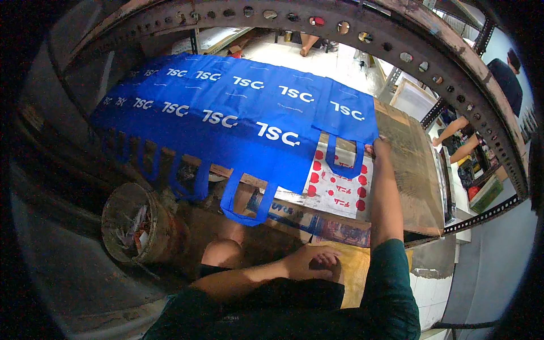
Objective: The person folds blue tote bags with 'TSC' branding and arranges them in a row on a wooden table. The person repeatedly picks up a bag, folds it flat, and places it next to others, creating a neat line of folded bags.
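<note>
Blue tote bags [266,107] with white print lie in overlapping rows on the table, their loop handles hanging toward me. At the right end, my right hand [379,147] pinches the lower right corner of the nearest tote bag [347,113]. That bag's handle [345,170] lies over a white sheet with red prints [340,192]. My left hand [313,263] rests low in front of my body, holding nothing, its fingers loosely bent and apart. Below it is a yellow sheet [351,266].
A stained bucket [133,224] with scraps stands at the left. Perforated metal shelf beams [385,45] arch over the far side and right. Bare wooden board [411,164] shows right of the bags. Another person [504,85] is at the far right; someone's foot [306,48] shows beyond the table.
</note>
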Motion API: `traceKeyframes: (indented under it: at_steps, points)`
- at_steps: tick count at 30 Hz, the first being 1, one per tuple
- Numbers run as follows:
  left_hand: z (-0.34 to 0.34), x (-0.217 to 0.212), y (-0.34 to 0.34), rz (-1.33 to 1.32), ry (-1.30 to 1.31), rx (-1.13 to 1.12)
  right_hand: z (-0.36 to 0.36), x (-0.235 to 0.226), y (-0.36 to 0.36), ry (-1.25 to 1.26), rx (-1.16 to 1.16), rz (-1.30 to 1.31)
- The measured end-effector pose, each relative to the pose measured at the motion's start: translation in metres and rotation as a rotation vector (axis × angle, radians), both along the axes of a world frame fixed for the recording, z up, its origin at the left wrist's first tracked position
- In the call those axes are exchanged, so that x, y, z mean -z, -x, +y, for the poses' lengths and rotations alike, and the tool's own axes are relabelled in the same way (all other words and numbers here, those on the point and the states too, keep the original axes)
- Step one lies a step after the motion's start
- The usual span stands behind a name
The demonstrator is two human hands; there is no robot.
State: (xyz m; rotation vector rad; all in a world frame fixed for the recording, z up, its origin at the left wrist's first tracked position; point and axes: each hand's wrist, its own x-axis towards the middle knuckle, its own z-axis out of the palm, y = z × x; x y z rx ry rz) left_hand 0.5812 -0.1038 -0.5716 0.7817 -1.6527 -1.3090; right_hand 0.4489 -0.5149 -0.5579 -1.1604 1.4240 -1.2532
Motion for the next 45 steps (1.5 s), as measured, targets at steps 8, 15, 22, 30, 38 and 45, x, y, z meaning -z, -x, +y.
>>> traceKeyframes:
  at_steps: [8,15,22,30,38,45]
  points:
    - [-0.005,0.012,-0.013,-0.033,-0.020,-0.049,-0.007,-0.004,0.005,-0.007,-0.081,0.112]
    - [-0.006,0.009,-0.019,-0.038,-0.009,-0.074,-0.011,0.001,0.007,-0.011,-0.091,0.169]
    - [-0.003,0.007,-0.019,-0.048,0.012,-0.086,-0.006,0.001,0.006,-0.043,-0.087,0.251]
    - [-0.002,0.009,-0.021,-0.068,-0.024,-0.081,0.005,0.002,-0.011,0.048,-0.020,0.290]
    - [0.001,0.026,-0.015,-0.107,0.019,-0.095,0.010,0.007,0.003,0.165,-0.081,0.318]
    - [0.002,0.040,-0.003,-0.233,0.062,-0.198,0.034,0.021,0.038,0.275,-0.164,0.050]
